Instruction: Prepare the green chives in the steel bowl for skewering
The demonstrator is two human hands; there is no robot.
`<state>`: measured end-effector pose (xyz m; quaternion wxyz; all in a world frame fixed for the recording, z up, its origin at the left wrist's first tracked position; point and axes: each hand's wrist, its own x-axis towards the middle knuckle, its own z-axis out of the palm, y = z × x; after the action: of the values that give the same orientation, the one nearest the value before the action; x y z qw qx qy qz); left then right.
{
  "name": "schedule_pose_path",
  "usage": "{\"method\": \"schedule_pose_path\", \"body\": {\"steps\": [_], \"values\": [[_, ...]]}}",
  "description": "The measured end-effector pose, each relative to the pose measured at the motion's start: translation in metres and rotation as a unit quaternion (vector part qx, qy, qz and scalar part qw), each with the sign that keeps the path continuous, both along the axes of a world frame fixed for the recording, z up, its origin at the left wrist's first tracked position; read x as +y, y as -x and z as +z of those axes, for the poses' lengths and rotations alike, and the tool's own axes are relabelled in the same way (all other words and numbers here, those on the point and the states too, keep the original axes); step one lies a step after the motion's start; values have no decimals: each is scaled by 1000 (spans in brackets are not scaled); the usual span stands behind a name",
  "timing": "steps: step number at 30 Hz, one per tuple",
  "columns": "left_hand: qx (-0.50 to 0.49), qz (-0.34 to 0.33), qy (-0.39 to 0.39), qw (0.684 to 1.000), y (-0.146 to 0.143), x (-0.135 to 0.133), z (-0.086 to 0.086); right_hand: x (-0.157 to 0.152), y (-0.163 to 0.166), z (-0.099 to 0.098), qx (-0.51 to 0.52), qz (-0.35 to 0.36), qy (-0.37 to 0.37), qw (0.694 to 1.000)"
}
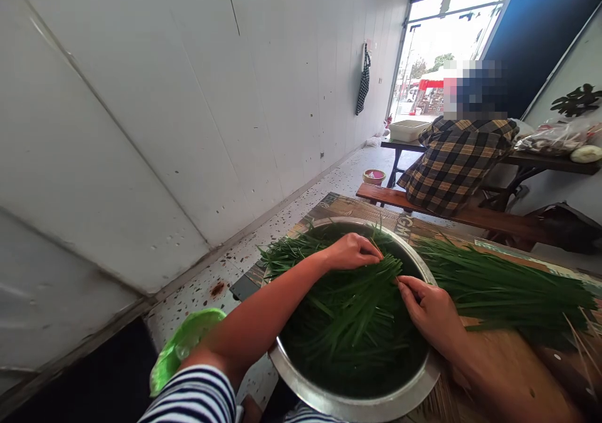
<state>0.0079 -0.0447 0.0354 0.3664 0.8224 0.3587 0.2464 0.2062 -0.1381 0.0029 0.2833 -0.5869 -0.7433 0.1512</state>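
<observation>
A large metal basin [426, 382] holds a heap of long green garlic chives [348, 322]. Above it, my left hand [352, 251] is closed at the upper left of a gathered row of chives, where a thin brown stick shows by the fingertips. My right hand [426, 304] pinches a thin bamboo skewer [398, 280] at the row's lower right edge. The chives fan down between both hands into the basin. How far the skewer runs through them is hidden.
More chives [508, 282] lie on the patterned table to the right, with loose skewers [577, 348] beside them. A green bag-lined bin [169, 351] stands lower left. Ahead, a person in a plaid shirt [463, 162] sits on a bench [383, 194] near a white tub [408, 131].
</observation>
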Motion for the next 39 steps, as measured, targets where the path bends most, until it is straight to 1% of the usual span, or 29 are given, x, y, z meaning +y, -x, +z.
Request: {"method": "schedule_pose_path", "body": {"steps": [1,2,4,5,6,7,10,12,16,20,24,26,29,31,34,39], "values": [[10,7,-12,1000,1,0,2,0,0,-1,2,1,-1,1000],[22,40,-25,999,2,0,4,0,-1,-1,4,1,-2,1000],[52,135,-51,988,5,4,2,0,-1,-2,4,0,-2,1000],[73,171,-63,981,5,7,-1,0,-1,-2,1,-2,-2,1000],[96,192,-74,974,6,9,-4,-1,-1,-2,-2,-4,-2,1000],[122,200,-84,969,6,11,-7,-1,-1,-2,-4,-7,-2,1000],[197,209,-105,952,3,13,-12,-1,0,0,-4,-7,-8,1000],[222,220,-99,945,2,13,-13,-1,0,2,-5,-4,-8,1000],[202,236,-62,949,3,18,-17,-1,1,3,-11,-9,-6,1000],[203,220,-59,952,2,23,-22,-1,1,2,-10,-9,-10,1000],[213,226,-31,950,1,22,-20,-1,1,2,-5,-2,-11,1000],[196,234,-16,952,2,22,-18,-1,2,3,-5,-2,-11,1000],[127,249,-2,960,3,21,-15,-1,2,5,-7,-2,-10,1000],[75,240,5,968,3,21,-15,-1,2,6,-9,-1,-7,1000],[25,216,12,976,2,21,-17,-1,3,6,-9,-3,-2,1000],[-6,197,11,980,2,19,-18,0,1,3,-6,-4,-7,1000]]}}
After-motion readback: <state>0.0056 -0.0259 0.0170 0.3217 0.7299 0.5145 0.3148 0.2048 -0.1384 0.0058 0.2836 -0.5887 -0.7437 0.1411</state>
